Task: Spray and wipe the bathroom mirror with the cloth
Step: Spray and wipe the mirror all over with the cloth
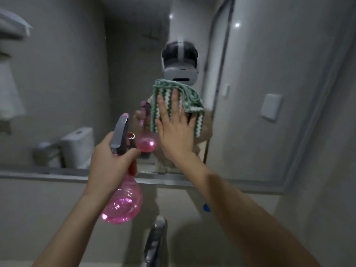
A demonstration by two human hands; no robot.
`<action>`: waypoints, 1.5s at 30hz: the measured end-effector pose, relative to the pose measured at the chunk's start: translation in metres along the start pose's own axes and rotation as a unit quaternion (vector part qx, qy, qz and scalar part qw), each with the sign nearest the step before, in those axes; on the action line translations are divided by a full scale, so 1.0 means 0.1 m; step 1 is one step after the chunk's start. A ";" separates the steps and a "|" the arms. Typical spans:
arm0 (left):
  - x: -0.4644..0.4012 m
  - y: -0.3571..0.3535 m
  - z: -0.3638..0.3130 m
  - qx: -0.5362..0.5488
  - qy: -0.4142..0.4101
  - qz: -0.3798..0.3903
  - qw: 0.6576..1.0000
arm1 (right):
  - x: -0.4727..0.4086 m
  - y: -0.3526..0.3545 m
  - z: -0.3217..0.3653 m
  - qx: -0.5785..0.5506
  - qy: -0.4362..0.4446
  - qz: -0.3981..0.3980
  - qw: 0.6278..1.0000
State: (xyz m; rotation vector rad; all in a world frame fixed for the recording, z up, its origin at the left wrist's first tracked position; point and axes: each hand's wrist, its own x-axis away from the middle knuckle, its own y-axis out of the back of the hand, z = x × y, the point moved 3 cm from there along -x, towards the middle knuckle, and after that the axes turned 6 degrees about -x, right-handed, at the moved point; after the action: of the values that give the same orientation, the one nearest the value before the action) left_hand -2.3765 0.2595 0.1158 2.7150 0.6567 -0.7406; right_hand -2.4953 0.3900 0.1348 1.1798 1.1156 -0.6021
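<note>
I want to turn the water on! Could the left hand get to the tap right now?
Probably not yet. The left hand grips the spray bottle, so it is busy. The way down to the tap looks free, but it would need to put the bottle down first.

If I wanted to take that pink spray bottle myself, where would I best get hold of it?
Grip the narrow neck just under the grey trigger head, where the left hand grips the pink spray bottle now. The belly below is round, wide and looks slippery. Come from the side away from the mirror, so the nozzle points at the glass and a finger can probably reach the trigger.
</note>
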 end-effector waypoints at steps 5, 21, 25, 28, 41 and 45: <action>-0.03 0.10 0.05 -0.009 -0.010 0.000 1.000 | -0.04 -0.08 0.30 0.000 0.014 0.048 0.999; 0.22 -1.09 -0.58 0.052 -0.048 0.118 0.990 | 0.07 0.78 -1.76 0.028 -0.002 0.014 1.000; 0.31 -1.36 -0.70 0.082 -0.040 0.131 0.987 | 0.24 0.94 -2.24 0.006 -0.089 0.002 0.996; 0.34 -1.44 -0.76 0.090 -0.038 0.131 0.986 | 0.32 0.97 -2.46 0.010 -0.118 0.009 0.993; 0.19 -1.38 -0.90 0.133 -0.043 0.152 0.978 | 0.09 0.88 -2.05 0.014 -0.160 -0.011 0.987; 0.04 -1.10 -0.82 0.126 -0.055 0.136 0.981 | -0.18 0.76 -1.55 0.006 -0.119 -0.015 0.993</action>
State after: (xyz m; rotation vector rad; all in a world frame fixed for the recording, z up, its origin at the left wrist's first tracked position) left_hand -2.3925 0.3852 0.1688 2.8805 0.1684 -0.9479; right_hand -2.4934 0.5557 0.1857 1.0708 0.9290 -0.7533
